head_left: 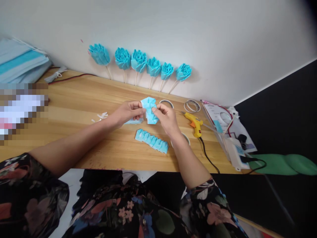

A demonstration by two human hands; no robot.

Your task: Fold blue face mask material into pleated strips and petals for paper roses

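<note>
My left hand [128,112] and my right hand [166,117] both pinch a folded light-blue paper piece [149,109], held just above the wooden table [74,109]. The left fingers grip its left edge, the right fingers its right side. Directly in front of my hands, a pleated strip of the same blue paper [151,140] lies flat on the table. Another flat blue piece [133,121] pokes out under my left hand.
Several blue paper roses on sticks [138,61] lean against the white wall. A yellow glue gun [195,123] with a black cord, tape rolls [192,106], a clear box of supplies [228,132], white scraps [102,115] and stacked blue sheets [19,62] surround the work area.
</note>
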